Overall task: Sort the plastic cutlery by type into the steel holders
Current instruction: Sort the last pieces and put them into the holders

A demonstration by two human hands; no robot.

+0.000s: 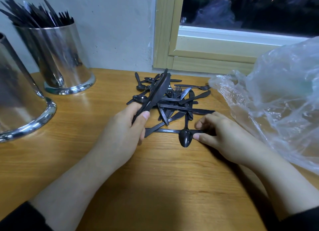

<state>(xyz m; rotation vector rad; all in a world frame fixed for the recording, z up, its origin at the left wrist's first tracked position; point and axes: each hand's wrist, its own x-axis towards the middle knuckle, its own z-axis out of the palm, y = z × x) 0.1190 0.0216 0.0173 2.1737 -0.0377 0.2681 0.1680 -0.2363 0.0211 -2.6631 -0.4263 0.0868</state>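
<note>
Far steel holder (65,58) full of knives (34,13)

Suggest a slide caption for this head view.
Left hand holds black knives; right hand reaches the cutlery pile.

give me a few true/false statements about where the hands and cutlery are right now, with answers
1. The left hand grips a bunch of black knives lifted above the pile. True.
2. The right hand rests flat on the plastic bag. False: it is on the wooden table, its fingertips at a knife lying beside a black spoon; the clear plastic bag lies to its right.
3. The far steel holder already has black cutlery standing in it. True.
4. All the loose cutlery has been sorted. False: a mixed pile of cutlery with forks, spoons and knives is on the table.
5. The near steel holder lies tipped on its side. False: it stands upright at the left edge.
</note>
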